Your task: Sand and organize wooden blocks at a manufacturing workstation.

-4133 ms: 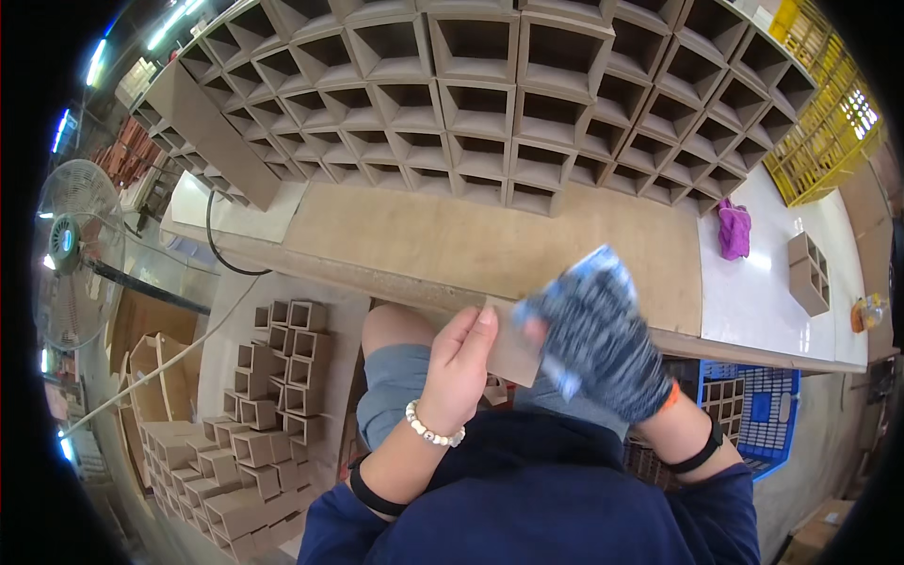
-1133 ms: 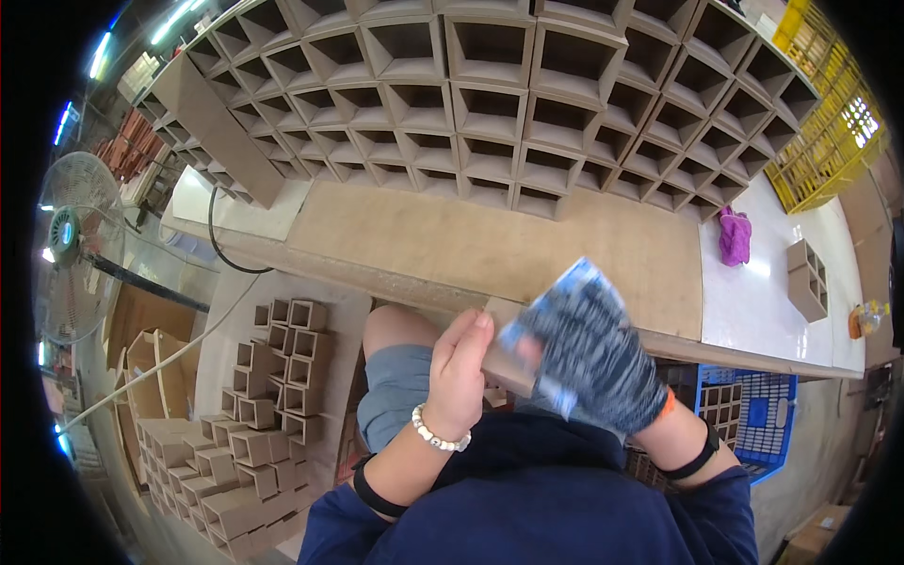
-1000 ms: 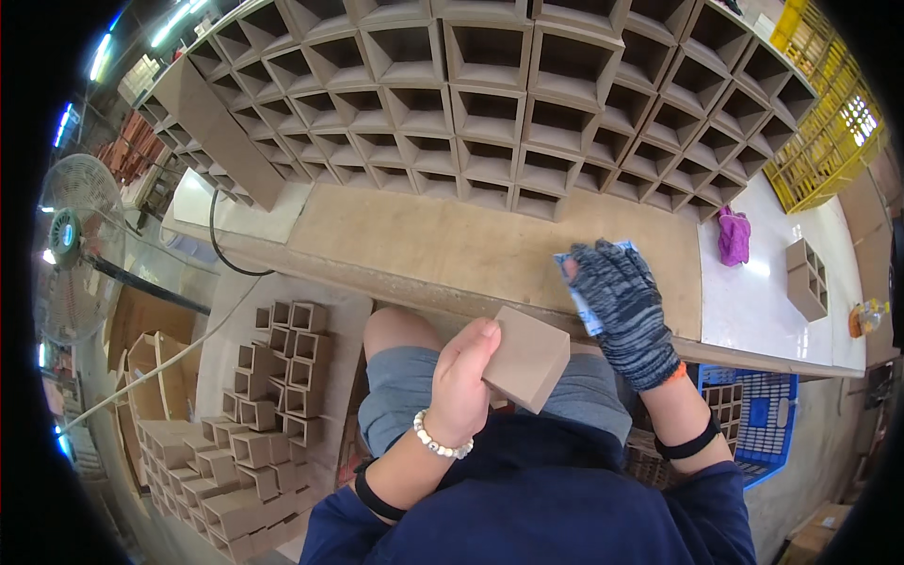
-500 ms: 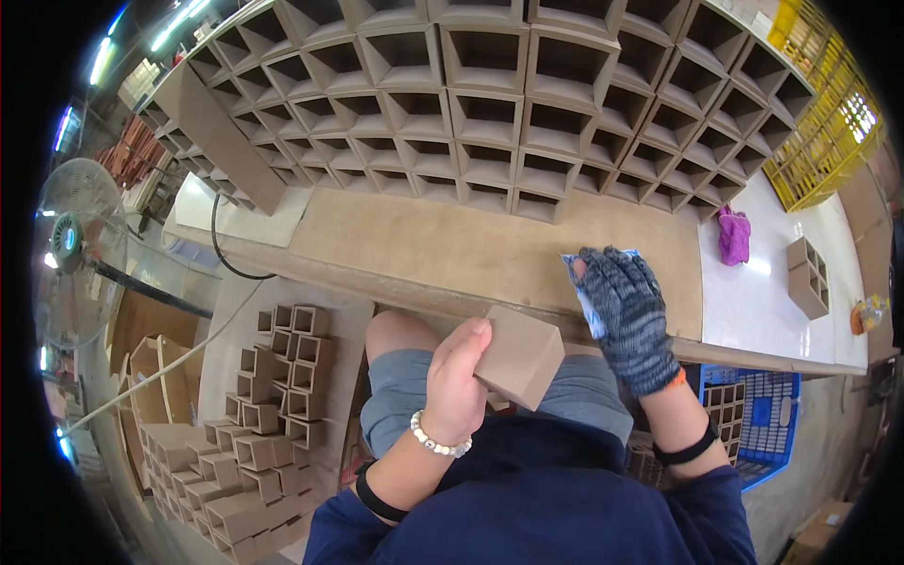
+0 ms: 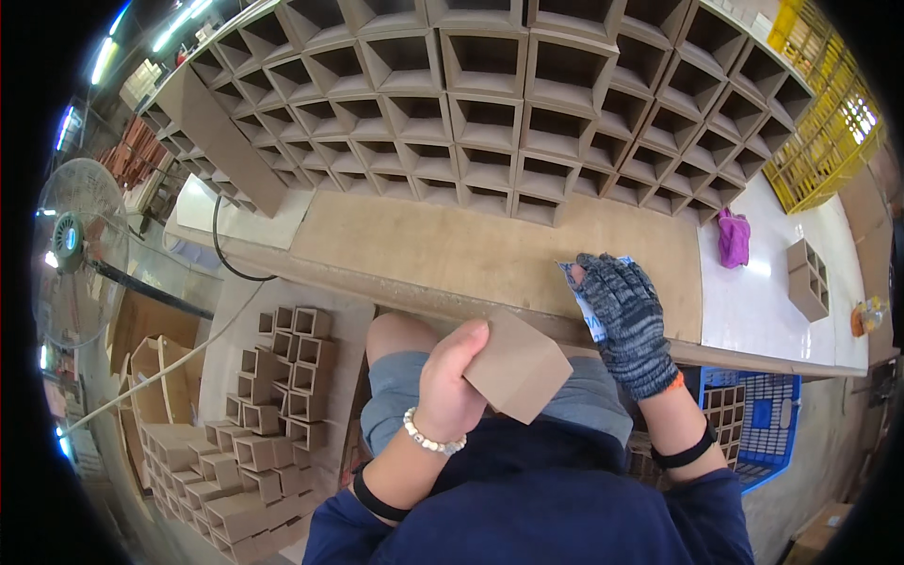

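My bare left hand [image 5: 447, 381], with a bead bracelet at its wrist, grips a plain brown cardboard-coloured box [image 5: 520, 365] above my lap. The box is tilted, with two smooth faces showing. My right hand [image 5: 629, 315], in a dark grey knit glove, is closed on a blue-and-white printed sheet [image 5: 586, 303] at the table's front edge. Only the sheet's left edge shows beyond the fingers; the rest is under the glove. A gap separates the box from the sheet.
Stacked open boxes [image 5: 485, 113] wall off the table's [image 5: 424, 240] far side. A purple cloth [image 5: 734, 237] and a small divided box [image 5: 807, 279] lie right. More boxes [image 5: 254, 452] stand low left, near a fan [image 5: 68, 240]. A blue crate [image 5: 767, 424] sits below right.
My left hand has turned the box and shifted it slightly right and down, so another face shows. My gloved right hand has moved only a little, still with the sheet.
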`<state>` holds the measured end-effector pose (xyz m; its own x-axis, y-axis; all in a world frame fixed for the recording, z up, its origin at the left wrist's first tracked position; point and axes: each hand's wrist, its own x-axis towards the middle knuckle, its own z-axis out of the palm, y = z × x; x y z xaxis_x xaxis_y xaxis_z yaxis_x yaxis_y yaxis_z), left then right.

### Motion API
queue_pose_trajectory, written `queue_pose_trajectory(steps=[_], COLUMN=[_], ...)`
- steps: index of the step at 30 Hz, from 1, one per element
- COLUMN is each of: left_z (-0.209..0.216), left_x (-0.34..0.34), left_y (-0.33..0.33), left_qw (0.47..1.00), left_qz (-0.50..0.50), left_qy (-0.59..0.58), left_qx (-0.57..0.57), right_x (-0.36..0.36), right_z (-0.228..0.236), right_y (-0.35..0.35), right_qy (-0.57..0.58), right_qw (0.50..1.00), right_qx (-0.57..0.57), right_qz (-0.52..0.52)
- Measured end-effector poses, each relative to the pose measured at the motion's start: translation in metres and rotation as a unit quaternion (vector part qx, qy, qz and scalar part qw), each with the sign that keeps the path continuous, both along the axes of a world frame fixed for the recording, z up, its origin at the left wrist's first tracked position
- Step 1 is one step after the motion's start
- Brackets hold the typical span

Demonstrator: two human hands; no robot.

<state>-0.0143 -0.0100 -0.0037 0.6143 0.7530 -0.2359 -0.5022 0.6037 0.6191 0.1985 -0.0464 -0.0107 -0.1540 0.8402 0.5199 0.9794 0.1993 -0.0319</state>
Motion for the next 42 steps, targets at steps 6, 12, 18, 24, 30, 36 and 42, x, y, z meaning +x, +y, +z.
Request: queue_pose_trajectory(steps=[6, 12, 18, 24, 30, 36, 42], left_z=[-0.014, -0.019, -0.019, -0.026, -0.007, 0.013, 0.01], left_x=[-0.001, -0.007, -0.011, -0.014, -0.015, -0.015, 0.007], left_y=[0.005, 0.003, 0.01, 0.013, 0.014, 0.025, 0.023], left_qw=[0.999, 0.998, 0.935, 0.928, 0.99, 0.735, 0.53], left_qz=[0.021, -0.021, -0.095, -0.106, -0.056, -0.023, 0.105], left_qy=[0.007, -0.04, -0.292, -0.298, -0.129, 0.303, 0.427], left_qx=[-0.026, -0.041, -0.175, -0.197, 0.016, 0.607, 0.725], right_x=[-0.057, -0.008, 0.012, 0.021, 0.031, 0.044, 0.065], right_z=[0.058, 0.006, -0.001, 0.0, 0.007, 0.006, -0.005], right_y=[-0.037, 0.001, -0.008, -0.009, -0.001, 0.005, 0.019], right_qy=[0.053, -0.008, 0.02, 0.04, 0.054, 0.021, 0.008], right_qw=[0.984, 0.994, 0.997, 0.997, 0.993, 0.99, 0.975], right_qx=[-0.026, -0.091, 0.005, 0.024, 0.082, 0.115, 0.035], right_qz=[0.17, -0.053, -0.074, -0.068, -0.065, -0.085, -0.218])
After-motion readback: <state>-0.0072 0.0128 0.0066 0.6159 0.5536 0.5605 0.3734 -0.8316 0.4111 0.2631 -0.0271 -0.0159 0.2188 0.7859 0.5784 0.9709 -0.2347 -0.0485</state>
